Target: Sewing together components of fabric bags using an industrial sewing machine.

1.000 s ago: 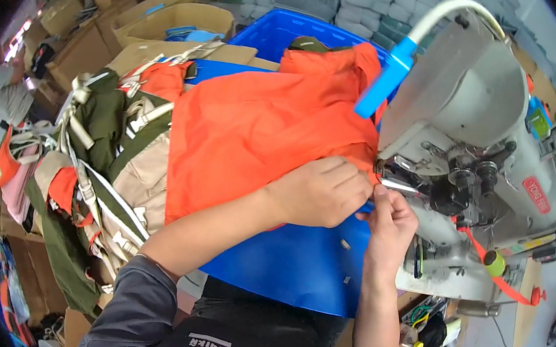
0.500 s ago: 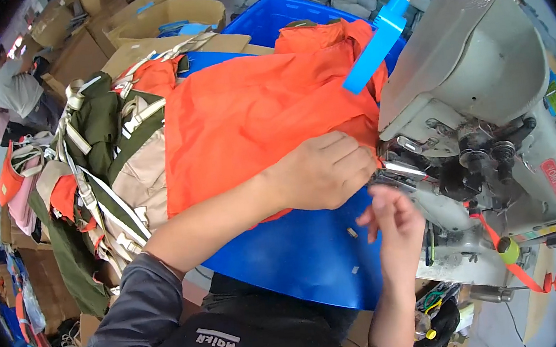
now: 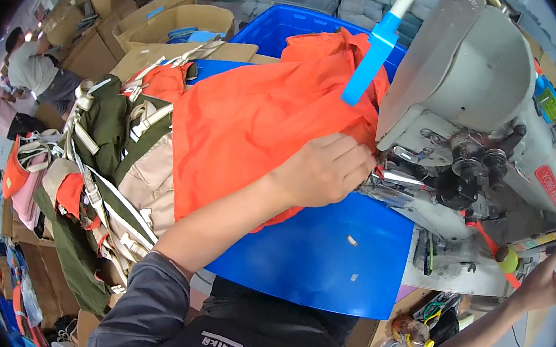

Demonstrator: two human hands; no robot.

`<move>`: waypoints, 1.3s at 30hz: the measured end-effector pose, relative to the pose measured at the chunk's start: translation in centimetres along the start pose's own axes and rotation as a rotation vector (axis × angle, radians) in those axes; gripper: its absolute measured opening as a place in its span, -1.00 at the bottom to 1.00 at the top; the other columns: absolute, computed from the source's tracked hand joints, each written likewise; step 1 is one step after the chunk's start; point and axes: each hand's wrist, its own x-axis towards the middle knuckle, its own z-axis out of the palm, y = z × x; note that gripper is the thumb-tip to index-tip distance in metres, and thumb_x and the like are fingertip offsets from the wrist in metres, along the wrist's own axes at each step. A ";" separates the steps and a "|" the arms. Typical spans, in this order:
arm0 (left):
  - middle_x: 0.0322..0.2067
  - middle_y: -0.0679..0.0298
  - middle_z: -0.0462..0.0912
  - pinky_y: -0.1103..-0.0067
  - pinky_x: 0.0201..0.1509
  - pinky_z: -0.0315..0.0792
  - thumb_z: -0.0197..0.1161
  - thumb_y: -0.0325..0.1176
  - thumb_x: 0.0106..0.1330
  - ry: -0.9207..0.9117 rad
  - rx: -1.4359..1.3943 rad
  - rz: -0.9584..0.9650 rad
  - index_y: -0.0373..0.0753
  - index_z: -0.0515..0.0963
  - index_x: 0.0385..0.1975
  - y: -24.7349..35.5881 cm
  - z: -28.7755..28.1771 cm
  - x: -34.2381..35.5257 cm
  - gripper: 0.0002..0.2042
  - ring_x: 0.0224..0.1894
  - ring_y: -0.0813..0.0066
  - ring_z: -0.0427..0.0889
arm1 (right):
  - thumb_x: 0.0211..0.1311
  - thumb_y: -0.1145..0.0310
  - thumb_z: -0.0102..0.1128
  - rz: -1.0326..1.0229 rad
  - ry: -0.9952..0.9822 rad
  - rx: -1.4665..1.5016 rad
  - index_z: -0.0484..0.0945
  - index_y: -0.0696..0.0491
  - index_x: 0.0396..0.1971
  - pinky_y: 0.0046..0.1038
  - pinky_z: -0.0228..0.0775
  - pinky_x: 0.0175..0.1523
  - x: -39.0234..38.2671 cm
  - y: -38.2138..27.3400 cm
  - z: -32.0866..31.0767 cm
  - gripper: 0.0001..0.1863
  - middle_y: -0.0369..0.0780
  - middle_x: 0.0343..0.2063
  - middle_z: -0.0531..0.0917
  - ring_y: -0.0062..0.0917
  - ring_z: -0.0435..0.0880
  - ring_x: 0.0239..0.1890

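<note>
Left hand (image 3: 323,169) stays closed on the orange fabric (image 3: 252,122) at the sewing machine (image 3: 482,118) needle, while the right hand (image 3: 548,280), fingers spread and empty, has left the fabric for the machine's right end.

Fabric (image 3: 252,122) lies left of sewing machine (image 3: 490,124) (bin (image 3: 290,26) behind)

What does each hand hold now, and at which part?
The left hand pinches the orange fabric at its edge beside the sewing machine. The right hand holds nothing; its fingers touch the machine's lower right side.
</note>
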 end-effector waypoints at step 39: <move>-0.45 0.20 0.54 0.45 -0.49 0.51 0.14 -0.41 0.10 -0.287 0.104 -0.486 -0.35 0.52 -0.32 1.1 3.1 0.2 -0.81 -0.40 0.34 0.66 | 0.16 0.55 0.17 0.113 -0.875 0.139 0.55 0.23 -0.32 -0.25 0.38 -0.21 -8.3 -7.6 1.5 -0.90 -0.02 -0.41 0.60 -0.11 0.56 -0.36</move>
